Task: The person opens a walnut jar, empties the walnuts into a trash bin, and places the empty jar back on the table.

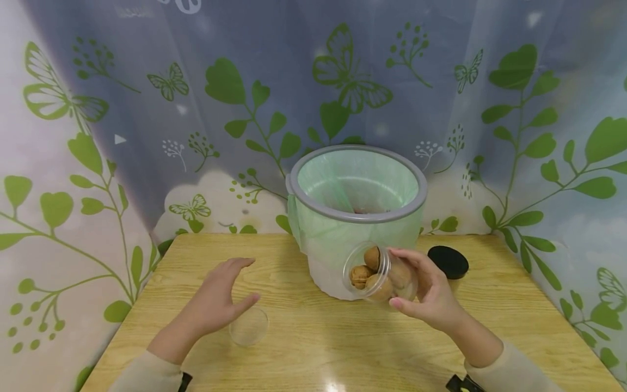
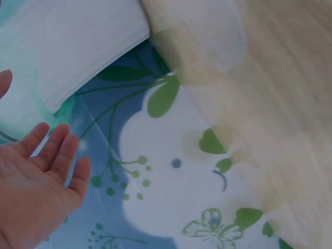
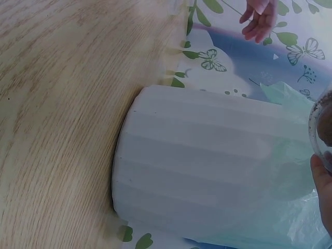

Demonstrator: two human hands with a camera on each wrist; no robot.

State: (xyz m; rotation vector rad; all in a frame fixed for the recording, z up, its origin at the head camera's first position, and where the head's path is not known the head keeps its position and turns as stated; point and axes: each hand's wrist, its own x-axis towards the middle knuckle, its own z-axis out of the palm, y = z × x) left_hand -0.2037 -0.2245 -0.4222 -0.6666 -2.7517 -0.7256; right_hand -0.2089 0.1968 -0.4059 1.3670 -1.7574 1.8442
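My right hand [image 1: 433, 294] grips a clear plastic jar [image 1: 410, 283] on its side, thumb below and fingers above. The jar's mouth is tilted to the left, and several walnuts [image 1: 361, 275] lie inside. Only the jar's edge shows in the right wrist view. Over the left part of the table, my left hand [image 1: 213, 299] holds nothing; its fingers are spread and relaxed. Just below its thumb, a clear round disc [image 1: 249, 326] lies on the wood. The left wrist view shows the same hand's palm [image 2: 36, 197], bare.
Behind the jar stands a round white bin [image 1: 328, 275] with a grey rim and a green bag liner; small dark bits show inside. A black round lid [image 1: 448, 262] is to its right, partly behind my right hand. A patterned curtain [image 1: 274, 32] surrounds the wooden table [image 1: 303, 348].
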